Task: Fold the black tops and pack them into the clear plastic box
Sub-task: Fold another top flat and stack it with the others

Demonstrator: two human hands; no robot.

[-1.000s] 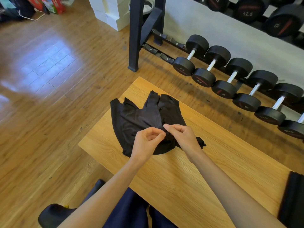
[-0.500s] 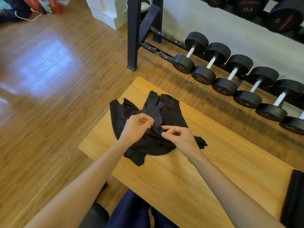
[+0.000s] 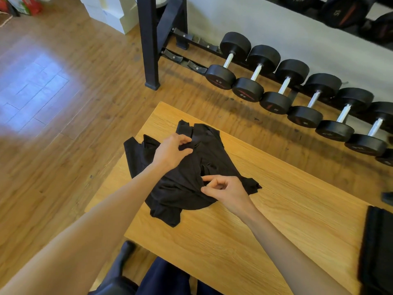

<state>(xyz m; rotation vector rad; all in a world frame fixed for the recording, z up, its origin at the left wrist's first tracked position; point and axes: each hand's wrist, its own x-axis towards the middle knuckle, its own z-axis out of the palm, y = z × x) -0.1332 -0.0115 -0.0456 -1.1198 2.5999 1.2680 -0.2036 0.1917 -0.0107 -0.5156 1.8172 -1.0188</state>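
Black top (image 3: 187, 177) lies crumpled on the wooden counter (image 3: 276, 220), long axis running far-left to near-right (unfolded); left hand (image 3: 172, 152) pinches its far part, right hand (image 3: 227, 190) its near edge.

This is a gym or home workout room. A row of black round-headed dumbbells with bare metal handles (image 3: 274, 87) lies on the bottom tier of a black steel rack (image 3: 150, 41) along a pale wall, and heavier black dumbbells marked 12.5 and 15 (image 3: 342, 11) sit on the tier above. The glossy wood-plank floor (image 3: 63, 107) carries a light wooden table (image 3: 276, 209), with stacked white cardboard boxes (image 3: 110, 13) in the far corner.
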